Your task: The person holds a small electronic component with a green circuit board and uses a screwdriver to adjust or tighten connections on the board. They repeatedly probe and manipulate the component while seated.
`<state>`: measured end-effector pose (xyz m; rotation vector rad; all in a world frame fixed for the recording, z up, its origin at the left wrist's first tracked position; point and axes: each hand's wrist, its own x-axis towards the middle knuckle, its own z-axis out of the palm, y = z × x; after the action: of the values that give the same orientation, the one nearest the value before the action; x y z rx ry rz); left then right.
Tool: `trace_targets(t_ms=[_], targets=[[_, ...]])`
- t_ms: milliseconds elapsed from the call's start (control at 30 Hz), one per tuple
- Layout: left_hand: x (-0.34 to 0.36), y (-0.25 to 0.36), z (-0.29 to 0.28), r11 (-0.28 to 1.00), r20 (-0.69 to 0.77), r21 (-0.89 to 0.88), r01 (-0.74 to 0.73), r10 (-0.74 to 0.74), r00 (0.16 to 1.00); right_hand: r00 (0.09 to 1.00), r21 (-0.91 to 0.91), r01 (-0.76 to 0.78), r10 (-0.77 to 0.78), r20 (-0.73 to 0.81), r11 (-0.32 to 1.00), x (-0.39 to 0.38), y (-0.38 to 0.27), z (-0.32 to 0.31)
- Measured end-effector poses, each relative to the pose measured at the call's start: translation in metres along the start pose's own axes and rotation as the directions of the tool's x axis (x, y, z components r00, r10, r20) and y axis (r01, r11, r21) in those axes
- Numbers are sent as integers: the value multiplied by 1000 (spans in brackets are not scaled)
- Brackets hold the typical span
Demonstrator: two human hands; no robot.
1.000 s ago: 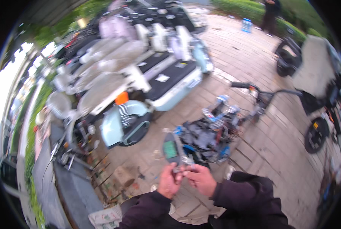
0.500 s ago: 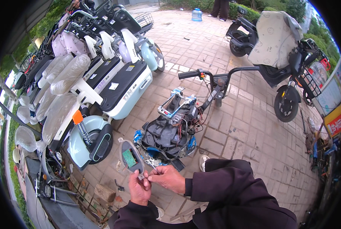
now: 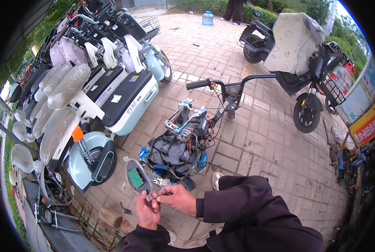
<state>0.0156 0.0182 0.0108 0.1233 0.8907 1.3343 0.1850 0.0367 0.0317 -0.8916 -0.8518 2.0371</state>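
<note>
In my left hand (image 3: 148, 213) is a grey oval housing (image 3: 132, 165), open side up, gripped by its near end between thumb and fingers. A green circuit board (image 3: 135, 178) sits inside it. The fingers of my right hand (image 3: 180, 199) are pinched at the same near end, by a small tab. A thin metal shaft (image 3: 161, 187) sticks out from the right fingers; its kind is unclear. Just beyond my hands stands a stripped scooter body (image 3: 175, 148) with exposed wires, blue panels and a handlebar (image 3: 233, 90).
Several parked scooters (image 3: 130, 103) line the left. Another scooter (image 3: 307, 111) with a pale cover stands far right. A brick (image 3: 110, 216) and a small black part (image 3: 125, 208) lie on the paving. A water jug (image 3: 207, 18) stands near a person's legs (image 3: 233, 10) at the back.
The whole view has shifted slightly, so the scene sits a little further left. Both hands stay on the housing, and their grip looks much the same.
</note>
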Motion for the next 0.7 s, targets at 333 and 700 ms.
trace_targets(t_ms=[333,700], targets=[[-1,1,3,1000,-34,16,5,-4,999,999,-4,27,-27,30,1000,1,5,-3],[4,4,-3,994,-82,95,47,-39,996,984,-26,138,-134,117,990,5,2,-2]])
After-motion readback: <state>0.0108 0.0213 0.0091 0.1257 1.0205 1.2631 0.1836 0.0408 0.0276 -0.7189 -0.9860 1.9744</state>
